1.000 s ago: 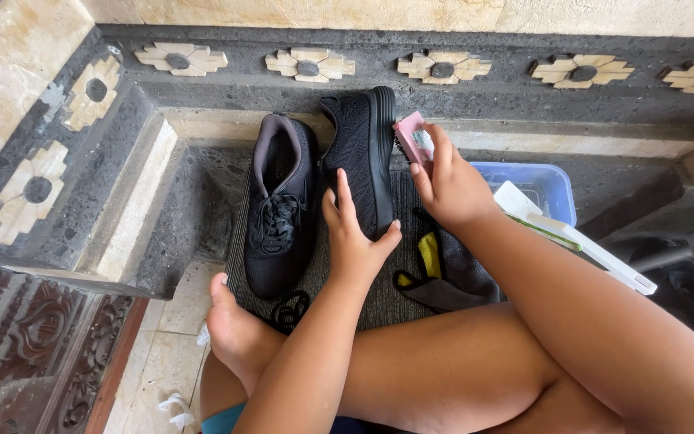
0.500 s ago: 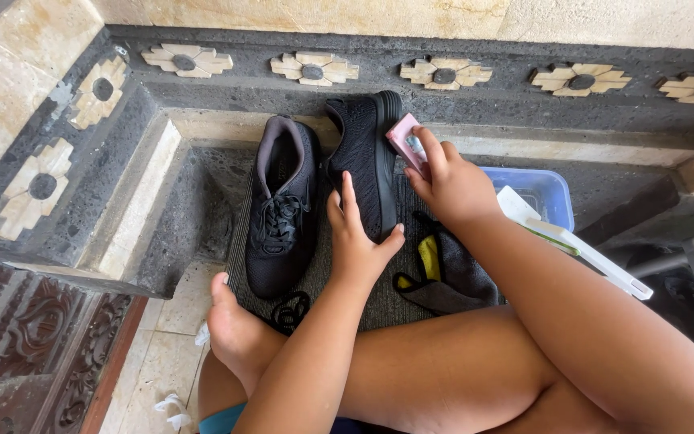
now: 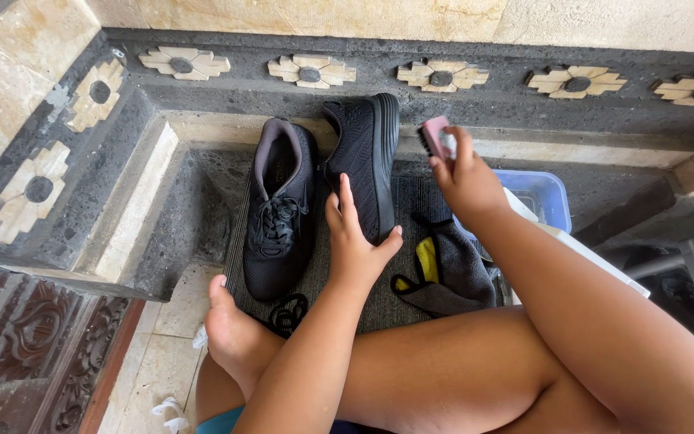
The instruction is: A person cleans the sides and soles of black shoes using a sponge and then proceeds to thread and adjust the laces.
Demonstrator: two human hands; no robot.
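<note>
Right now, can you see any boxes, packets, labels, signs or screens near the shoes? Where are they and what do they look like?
Blue plastic tub: on the ground right of the shoes, behind the right hand; a see-through, rounded rectangle.
White flat thing: leaning out of the tub beside the right forearm; long and pale, perhaps a packet, too hidden to tell.
Shoe insole marking: inside the flat-lying black shoe; small and faint.
No signs or screens show.
</note>
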